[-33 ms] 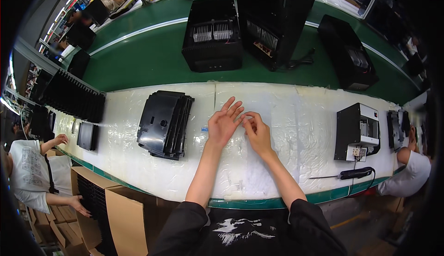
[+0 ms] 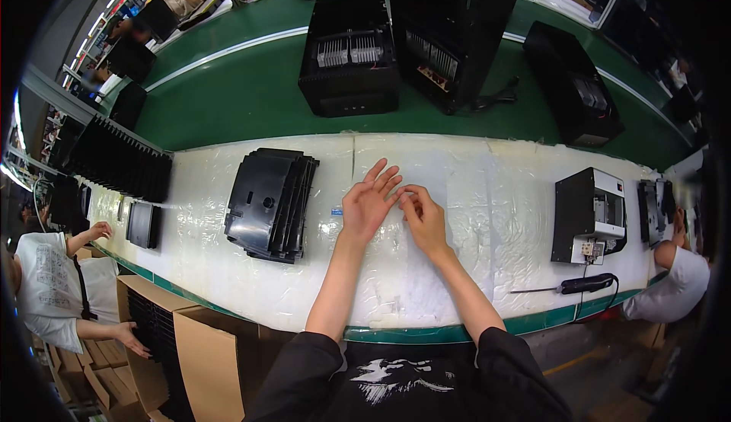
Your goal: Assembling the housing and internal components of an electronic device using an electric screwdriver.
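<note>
My left hand (image 2: 367, 207) is held over the white-covered bench (image 2: 373, 285), palm up, with its fingers spread and nothing on the palm. Close against its little-finger side is my right hand (image 2: 425, 220). The right fingers are bent in a loose pinch by the left fingertips, and whatever may be between them is too small to make out. To the left of my hands lies a stack of black plastic panels (image 2: 266, 205), untouched. Between that stack and my left wrist is a small blue piece (image 2: 336, 212) on the bench.
At right stand a black-and-silver device (image 2: 590, 216) and a corded black electric screwdriver (image 2: 586, 285). Black machine housings (image 2: 348, 94) sit on the green surface (image 2: 228, 102) beyond. A rack of black parts (image 2: 126, 159) is far left. One person reaches into a cardboard box (image 2: 205, 361); another sits right.
</note>
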A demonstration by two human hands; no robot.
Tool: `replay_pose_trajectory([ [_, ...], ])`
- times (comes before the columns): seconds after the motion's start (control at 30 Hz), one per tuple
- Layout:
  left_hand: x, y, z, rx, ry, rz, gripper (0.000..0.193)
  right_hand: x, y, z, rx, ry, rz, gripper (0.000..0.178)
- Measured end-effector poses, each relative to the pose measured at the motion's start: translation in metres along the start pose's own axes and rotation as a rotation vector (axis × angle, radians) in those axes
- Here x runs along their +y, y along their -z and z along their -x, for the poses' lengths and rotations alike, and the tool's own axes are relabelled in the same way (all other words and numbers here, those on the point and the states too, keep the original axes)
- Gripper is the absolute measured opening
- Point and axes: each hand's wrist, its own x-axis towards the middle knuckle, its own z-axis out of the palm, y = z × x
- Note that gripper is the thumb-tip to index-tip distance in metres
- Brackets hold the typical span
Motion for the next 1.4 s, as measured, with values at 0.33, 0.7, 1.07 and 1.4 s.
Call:
replay_pose_trajectory([
  [0.33,-0.0025,0.0019,-0.0005,-0.045,-0.013,-0.244,0.055,0.0038,0.0028,-0.0008,0.019,-0.069,-0.168,0.018],
  [0.7,-0.0036,-0.0021,0.0016,0.006,-0.01,-0.213,0.059,0.0071,0.0045,-0.0017,0.044,-0.043,-0.186,0.015],
  [1.07,-0.0025,0.0001,0.0005,-0.003,-0.024,-0.189,0.058,0.0068,0.0048,-0.0033,0.036,-0.065,-0.204,0.017],
  [1.4,-0.0021,-0.001,0.0019,-0.015,-0.032,-0.17,0.058,0.0032,0.0069,-0.0005,0.018,-0.098,-0.209,0.018],
])
